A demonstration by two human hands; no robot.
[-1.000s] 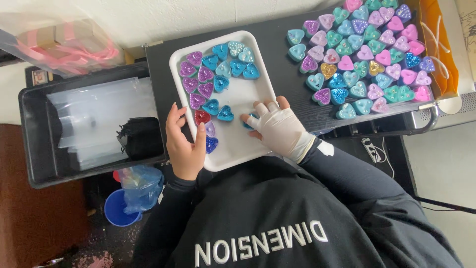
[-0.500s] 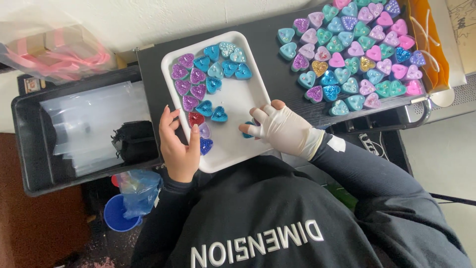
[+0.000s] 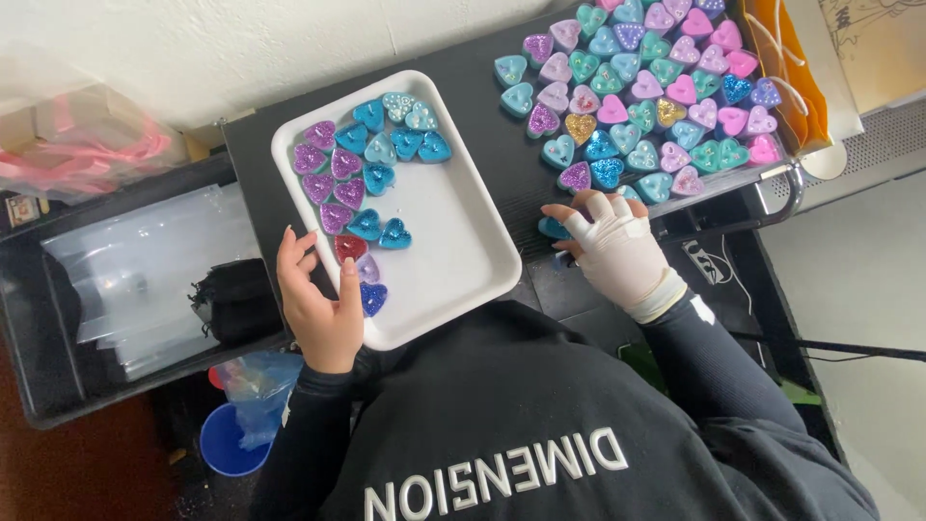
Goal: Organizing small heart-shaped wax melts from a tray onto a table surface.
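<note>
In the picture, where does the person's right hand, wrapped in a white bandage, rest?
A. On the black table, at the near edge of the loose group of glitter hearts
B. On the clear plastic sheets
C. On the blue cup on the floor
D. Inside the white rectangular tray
A: the right hand lies on the black table, fingertips at the nearest loose glitter hearts, outside the white rectangular tray.

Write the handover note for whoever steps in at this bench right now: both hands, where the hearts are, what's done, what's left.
Left hand: bare, resting on the white tray's near-left rim beside a red heart; no grip on anything.
Right hand: gloved, fingertips on a blue heart on the black tabletop.
Done: purple and blue hearts fill the tray's left side.
Left: the loose pile of hearts on the tabletop; the tray's right half is bare.
</note>
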